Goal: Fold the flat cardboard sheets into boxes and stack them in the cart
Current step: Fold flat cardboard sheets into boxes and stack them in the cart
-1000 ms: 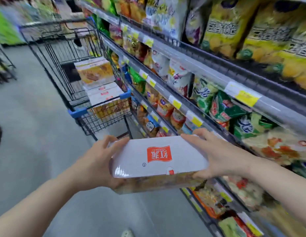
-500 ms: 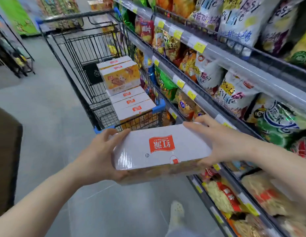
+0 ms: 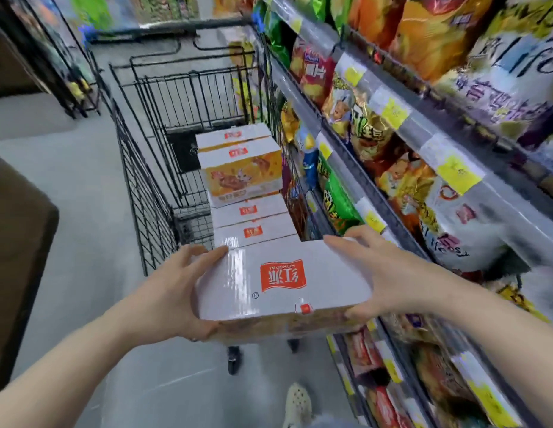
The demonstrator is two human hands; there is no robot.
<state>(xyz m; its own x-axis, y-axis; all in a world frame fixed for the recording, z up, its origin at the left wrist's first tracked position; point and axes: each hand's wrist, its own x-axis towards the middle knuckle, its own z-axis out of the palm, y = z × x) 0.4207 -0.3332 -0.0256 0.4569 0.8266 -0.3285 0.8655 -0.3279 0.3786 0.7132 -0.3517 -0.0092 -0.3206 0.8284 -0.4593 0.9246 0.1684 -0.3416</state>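
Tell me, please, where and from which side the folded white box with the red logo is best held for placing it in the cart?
Hold the white box by its two short ends, from either side, as the left hand and right hand do now: it is wide and flat, so end grips likely keep it level above the cart.

The held box (image 3: 284,282) hides the cart's (image 3: 151,193) near end; snack bags (image 3: 500,66) beside the cart are motion-blurred, labels unreadable.
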